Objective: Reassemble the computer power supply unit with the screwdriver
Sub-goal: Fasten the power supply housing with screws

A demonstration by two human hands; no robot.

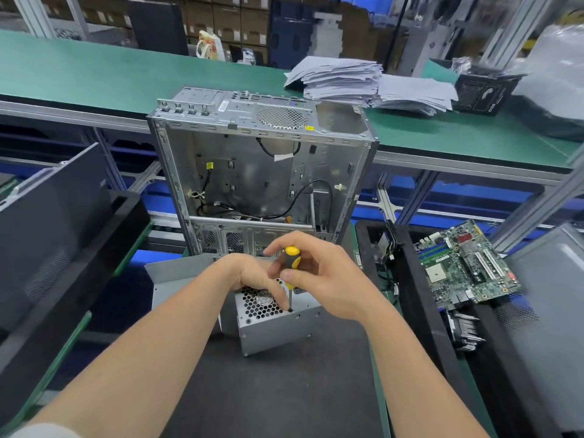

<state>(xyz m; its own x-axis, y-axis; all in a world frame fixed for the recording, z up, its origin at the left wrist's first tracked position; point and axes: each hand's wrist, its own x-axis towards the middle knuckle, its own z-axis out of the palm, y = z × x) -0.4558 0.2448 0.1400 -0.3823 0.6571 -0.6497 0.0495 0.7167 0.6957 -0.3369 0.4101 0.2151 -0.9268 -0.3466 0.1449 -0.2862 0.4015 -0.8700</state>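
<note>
The grey metal power supply unit (pixel 278 330) stands on the dark mat in front of me, its honeycomb fan grille facing up. My right hand (pixel 319 279) grips the yellow-and-black screwdriver (pixel 291 259) upright, with the tip set on a screw hole at the grille's right edge. My left hand (pixel 252 275) rests on top of the unit, its fingers pressing down right beside the screwdriver shaft. The far part of the unit is hidden under both hands.
An open, empty computer case (pixel 259 172) stands just behind the unit. A motherboard (pixel 464 263) lies in a black tray to the right. Black panels (pixel 50 222) lean at the left. Stacked papers (pixel 363 83) sit on the green bench (pixel 94 77) behind.
</note>
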